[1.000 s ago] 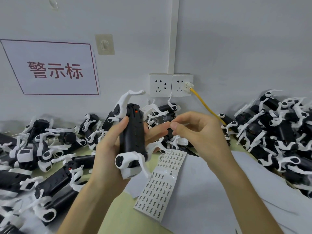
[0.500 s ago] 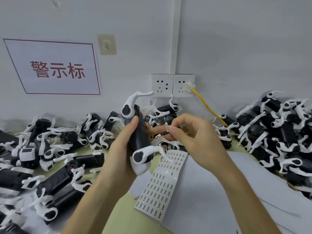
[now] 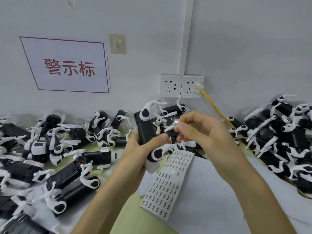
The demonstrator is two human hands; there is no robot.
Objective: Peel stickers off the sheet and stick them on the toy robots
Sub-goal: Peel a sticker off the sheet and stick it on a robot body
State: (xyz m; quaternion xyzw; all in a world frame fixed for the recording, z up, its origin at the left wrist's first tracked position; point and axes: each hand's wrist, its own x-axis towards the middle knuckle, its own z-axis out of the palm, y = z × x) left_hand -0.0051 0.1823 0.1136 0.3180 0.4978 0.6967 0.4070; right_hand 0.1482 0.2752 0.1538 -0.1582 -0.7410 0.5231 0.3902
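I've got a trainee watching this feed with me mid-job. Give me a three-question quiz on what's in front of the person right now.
1. True or false: the left hand grips a toy robot held above the table.
2. What does the right hand pinch at its fingertips? A) a pen B) a small sticker C) a plug
3. Fill in: the yellow cable is plugged into the ___ of the two wall sockets.

Key: 1 true; 2 B; 3 right.
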